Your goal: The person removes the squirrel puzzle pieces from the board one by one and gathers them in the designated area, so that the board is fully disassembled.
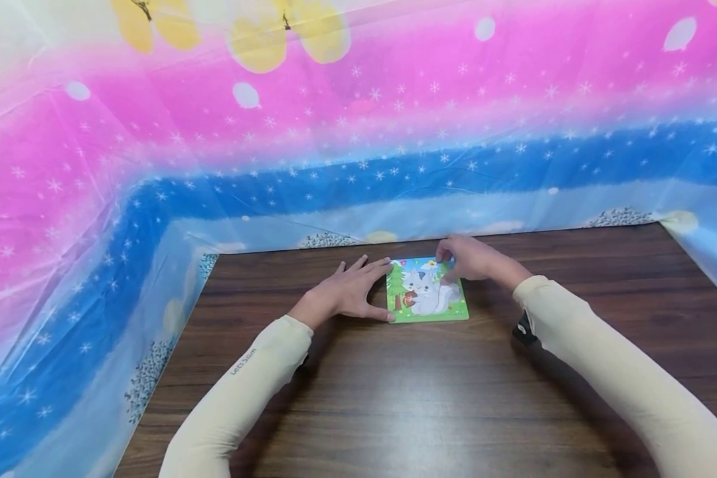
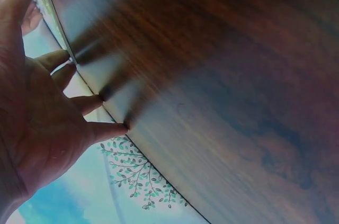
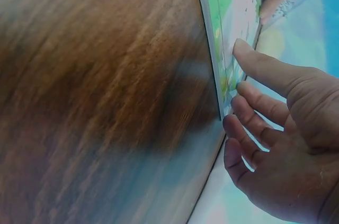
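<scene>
A square jigsaw puzzle (image 1: 427,302) with a pale cartoon squirrel, a green tree and a green border lies flat on the table. At its left edge my left hand (image 1: 355,289) is spread, thumb near the lower left corner and a fingertip near the upper left one. My right hand (image 1: 472,257) is over the upper right corner. In the right wrist view its thumb (image 3: 265,68) touches the puzzle face (image 3: 225,33), while the loosely bent fingers lie by the edge. Thin seams cross the picture there. In the left wrist view the left hand (image 2: 45,113) has straight fingers.
The dark wood table (image 1: 418,398) extends toward me and to both sides. Along its back edge hangs a pink and blue cloth (image 1: 358,146) with snowflakes. Pale sleeves (image 1: 251,378) cover both forearms, and a black device (image 1: 524,330) sits under the right wrist.
</scene>
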Tool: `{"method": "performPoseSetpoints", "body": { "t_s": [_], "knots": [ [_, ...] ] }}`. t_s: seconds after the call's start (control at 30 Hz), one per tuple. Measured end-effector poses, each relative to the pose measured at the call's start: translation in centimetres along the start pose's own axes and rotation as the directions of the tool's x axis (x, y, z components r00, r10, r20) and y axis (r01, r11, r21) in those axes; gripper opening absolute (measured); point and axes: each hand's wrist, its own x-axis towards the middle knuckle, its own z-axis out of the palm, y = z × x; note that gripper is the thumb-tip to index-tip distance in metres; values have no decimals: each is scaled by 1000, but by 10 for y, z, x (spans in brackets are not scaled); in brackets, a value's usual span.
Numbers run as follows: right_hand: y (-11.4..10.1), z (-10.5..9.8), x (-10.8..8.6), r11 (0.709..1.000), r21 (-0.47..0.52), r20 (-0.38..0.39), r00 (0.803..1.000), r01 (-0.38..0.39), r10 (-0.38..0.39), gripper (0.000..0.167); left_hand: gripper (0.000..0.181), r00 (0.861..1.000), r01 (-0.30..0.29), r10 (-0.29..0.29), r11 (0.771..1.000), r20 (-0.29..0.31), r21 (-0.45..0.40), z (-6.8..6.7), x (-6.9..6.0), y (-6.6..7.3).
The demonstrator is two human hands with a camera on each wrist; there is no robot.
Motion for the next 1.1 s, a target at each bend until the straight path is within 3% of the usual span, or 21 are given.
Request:
{"method": "performPoseSetpoints", "body": {
  "t_s": [0.33,0.5,0.67,0.87,1.1],
  "knots": [
    [5,3,2,998,67,-12,1000,3,-2,39,111,1000,-11,11,1000,6,18,-3,1,3],
    [6,5,3,997,73,-22,1000,10,-8,40,110,996,-87,87,996,12,15,-7,5,5],
    [8,8,3,998,64,-34,999,18,-15,43,102,985,-151,152,988,77,-21,-10,10,6],
    [10,11,1,998,41,-44,998,48,-46,42,101,982,-136,141,990,127,-46,-13,11,7],
    [15,11,-3,995,57,-57,995,80,-77,42,100,982,-122,128,991,138,-52,-14,12,11]
  ]
}}
